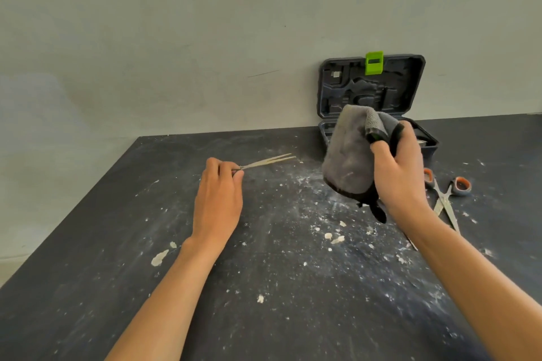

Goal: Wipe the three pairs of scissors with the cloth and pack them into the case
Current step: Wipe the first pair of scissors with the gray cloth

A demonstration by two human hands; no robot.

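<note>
My left hand (219,193) grips the handles of a pair of scissors (268,161); its dusty blades are slightly parted and point right, just above the table. The handles are hidden inside my fingers. My right hand (399,167) holds a grey cloth (349,155) up in front of the case. A second pair of scissors (444,199) with orange and grey handles lies on the table right of that hand. A thin blade tip (412,242) shows under my right forearm. The dark blue case (372,88) stands open against the wall, its lid upright with a green latch (374,62).
The black table (264,302) is scattered with white dust and small crumbs, thickest in the middle. A pale wall (205,38) runs along the back edge. The table's left edge slants down toward the near left corner.
</note>
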